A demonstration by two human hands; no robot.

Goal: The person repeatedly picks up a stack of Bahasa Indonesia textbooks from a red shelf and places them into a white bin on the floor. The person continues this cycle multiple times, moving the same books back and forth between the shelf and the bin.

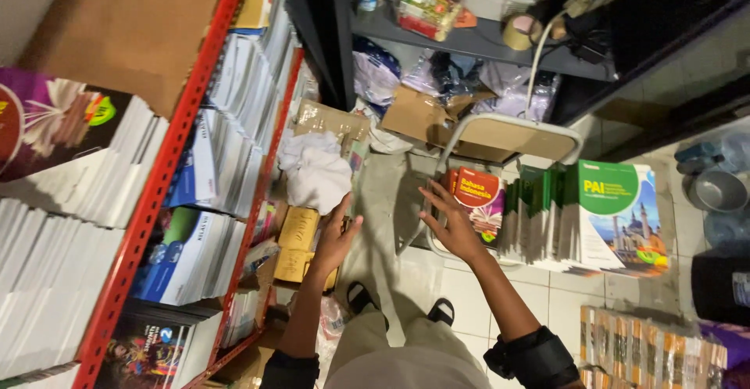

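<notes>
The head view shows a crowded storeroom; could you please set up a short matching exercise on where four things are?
Things:
1. left hand
2. right hand
3. white cloth
4. folding chair

Places:
A. behind the row of books
B. on the orange book
C. over the yellow boxes
D. heaped beside the red shelf

Pairs: 1-C, 2-B, 3-D, 4-A

2 hands: left hand [334, 242], right hand [451, 225]. 2 sandalled feet [398, 305]. 1 folding chair [500, 135]. 1 red shelf rack [168, 162], approx 3 levels showing. 1 white cloth bundle [316, 172]. 1 metal pot [717, 190]. Books: too many to count.
</notes>
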